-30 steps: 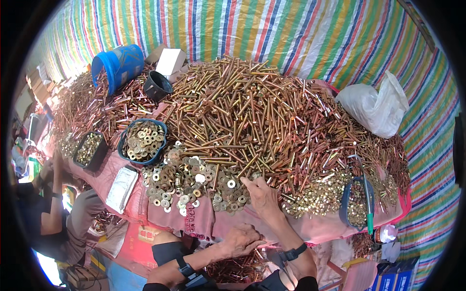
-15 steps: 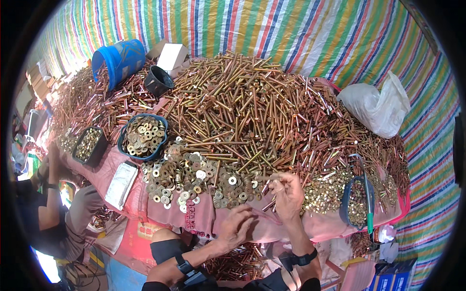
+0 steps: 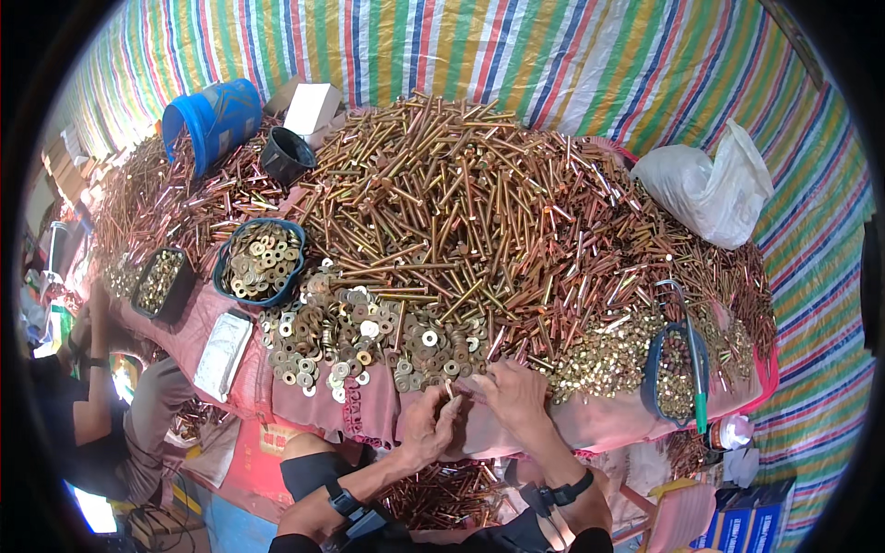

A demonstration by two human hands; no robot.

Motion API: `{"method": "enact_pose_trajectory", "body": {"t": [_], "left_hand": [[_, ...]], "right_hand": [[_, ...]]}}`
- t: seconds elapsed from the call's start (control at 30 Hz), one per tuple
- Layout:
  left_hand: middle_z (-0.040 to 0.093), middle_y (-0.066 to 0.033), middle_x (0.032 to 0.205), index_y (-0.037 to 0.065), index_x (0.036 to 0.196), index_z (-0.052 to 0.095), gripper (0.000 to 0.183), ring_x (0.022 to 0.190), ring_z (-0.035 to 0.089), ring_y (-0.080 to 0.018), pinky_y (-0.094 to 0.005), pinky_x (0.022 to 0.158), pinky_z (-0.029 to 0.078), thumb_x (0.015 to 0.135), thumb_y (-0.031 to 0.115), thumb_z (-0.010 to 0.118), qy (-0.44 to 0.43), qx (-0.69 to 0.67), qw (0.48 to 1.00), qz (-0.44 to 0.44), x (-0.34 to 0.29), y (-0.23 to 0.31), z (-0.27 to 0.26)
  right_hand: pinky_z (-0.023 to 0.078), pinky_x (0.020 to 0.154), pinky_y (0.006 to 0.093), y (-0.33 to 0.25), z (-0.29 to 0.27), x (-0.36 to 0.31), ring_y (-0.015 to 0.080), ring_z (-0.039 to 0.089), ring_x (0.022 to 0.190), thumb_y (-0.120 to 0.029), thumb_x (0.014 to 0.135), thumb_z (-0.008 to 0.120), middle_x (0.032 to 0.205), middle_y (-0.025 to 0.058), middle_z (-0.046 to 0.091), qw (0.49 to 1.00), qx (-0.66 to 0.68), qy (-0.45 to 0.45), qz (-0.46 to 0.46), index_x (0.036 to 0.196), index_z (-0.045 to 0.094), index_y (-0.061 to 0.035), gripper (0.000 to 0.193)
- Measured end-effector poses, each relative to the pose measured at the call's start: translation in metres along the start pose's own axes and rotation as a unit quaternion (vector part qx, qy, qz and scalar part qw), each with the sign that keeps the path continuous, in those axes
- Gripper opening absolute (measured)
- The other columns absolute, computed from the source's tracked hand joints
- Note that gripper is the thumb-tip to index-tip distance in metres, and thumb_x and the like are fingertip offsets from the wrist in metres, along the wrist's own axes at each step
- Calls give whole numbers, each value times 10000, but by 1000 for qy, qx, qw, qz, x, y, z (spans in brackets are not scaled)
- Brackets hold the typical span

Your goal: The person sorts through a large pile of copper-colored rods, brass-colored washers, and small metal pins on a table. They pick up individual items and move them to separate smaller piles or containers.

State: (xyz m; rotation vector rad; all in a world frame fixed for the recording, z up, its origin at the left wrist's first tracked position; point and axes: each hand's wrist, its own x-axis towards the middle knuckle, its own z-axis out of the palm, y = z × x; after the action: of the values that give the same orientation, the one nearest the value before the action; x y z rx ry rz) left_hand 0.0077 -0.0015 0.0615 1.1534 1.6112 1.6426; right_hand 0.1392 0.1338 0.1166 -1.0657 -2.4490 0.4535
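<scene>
Metal everywhere across this pink-draped table (image 3: 590,429), and here at its near edge the two hands meet: the left hand (image 3: 429,426) has its fingers pinched on a small metal piece (image 3: 450,389), its end poking up between them, most likely a bolt, though much of it is covered. Just beside it sits the right hand (image 3: 513,394), fingers curled and drawn in, tips near that same piece; whether they grip anything themselves, I cannot tell. Now, the feel of it: if it matches the coppery bolts (image 3: 452,203) heaped behind, it should be light on its own, hard, stiff, nothing fragile about it, but a smooth shank could slip or roll, so a pinch on the threads or just under the head looks surest. The washers (image 3: 369,329) ahead of the left hand are another story, thin and flat, lying over one another, best taken by the rim. Over on the right, the brassy nuts (image 3: 599,364) look small and chunky, fair game for fingertips. And the lettering? A pale yellow panel (image 3: 275,441) on the red sheet (image 3: 241,465) carries characters, small and bent by the lens; the blue boxes (image 3: 761,523) at lower right show white print; on the silvery packet (image 3: 223,355), no writing can be read.
</scene>
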Motion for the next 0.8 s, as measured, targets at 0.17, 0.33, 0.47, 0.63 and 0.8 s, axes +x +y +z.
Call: {"method": "enact_pose_trajectory", "body": {"t": [0.17,0.33,0.47,0.63,0.8], "left_hand": [[717,-52,786,-3,1081,635,94,681,672,-111,-279,613,546,1068,90,646,-16,9,1000,17,-1,4,-1],[715,-58,783,-6,1097,642,93,679,666,-114,-297,614,542,1062,80,649,-28,-5,999,22,-3,-2,4],[709,-55,786,-4,1118,644,95,666,655,-103,-293,598,538,1061,72,648,-20,9,997,72,-2,-5,8],[693,-42,766,4,1130,638,79,637,642,-78,-264,567,527,1061,43,643,-45,-21,998,42,-4,-2,13],[682,-30,747,7,1115,629,64,629,638,-72,-260,555,520,1060,36,648,-48,-7,997,61,-4,-1,17]], "right_hand": [[518,662,504,7,18,4,387,695,744,-302,950,748,825,141,689,995,-100,-9,-30,856,707,-60,263],[528,626,451,12,8,5,322,699,676,-289,971,752,772,144,699,996,61,-9,57,938,749,-39,252],[461,520,262,10,-25,-2,88,574,557,-252,1020,753,736,1,677,871,428,-145,196,1003,779,-2,252],[423,497,219,-1,-33,-10,41,563,580,-383,1006,752,739,-17,652,824,468,-237,216,934,748,-20,370],[416,498,216,7,-27,-22,41,552,566,-325,1027,728,751,-4,653,802,509,-227,214,927,724,-16,325]]}}
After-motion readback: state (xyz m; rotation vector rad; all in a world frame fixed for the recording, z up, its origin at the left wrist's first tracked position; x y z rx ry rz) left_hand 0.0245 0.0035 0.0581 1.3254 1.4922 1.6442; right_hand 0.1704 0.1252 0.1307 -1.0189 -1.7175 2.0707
